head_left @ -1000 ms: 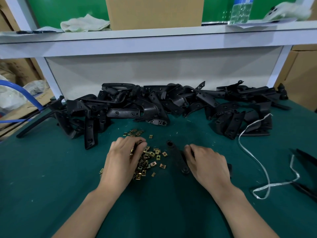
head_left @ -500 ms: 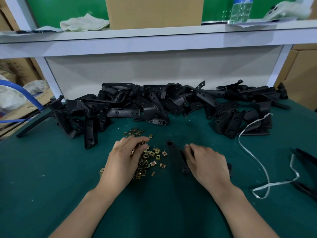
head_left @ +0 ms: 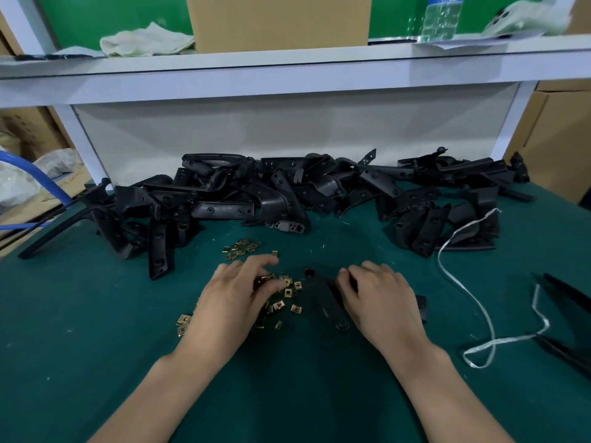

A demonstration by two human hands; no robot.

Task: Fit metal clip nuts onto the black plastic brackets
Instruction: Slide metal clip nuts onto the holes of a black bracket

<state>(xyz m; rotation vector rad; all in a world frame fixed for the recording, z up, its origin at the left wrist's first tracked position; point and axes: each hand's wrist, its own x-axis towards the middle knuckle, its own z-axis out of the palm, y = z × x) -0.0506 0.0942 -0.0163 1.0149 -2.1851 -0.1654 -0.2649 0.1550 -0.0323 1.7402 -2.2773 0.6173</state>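
Tabletop [head_left: 96, 330] centre: right hand [head_left: 380, 302] grips the side of a stiff bracket [head_left: 323, 298]; left hand [head_left: 236, 295], blurred, over light clip nuts [head_left: 289, 292] I'd pinch edgewise; whether it holds one, I cannot tell.

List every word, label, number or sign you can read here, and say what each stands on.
No text here can be read.
Bottle on the shelf: blue label, cut off by the frame's top edge and blurred.
Packaging at far left: faint print, too small to read.
Black bracket and clip nuts: no legible marking.
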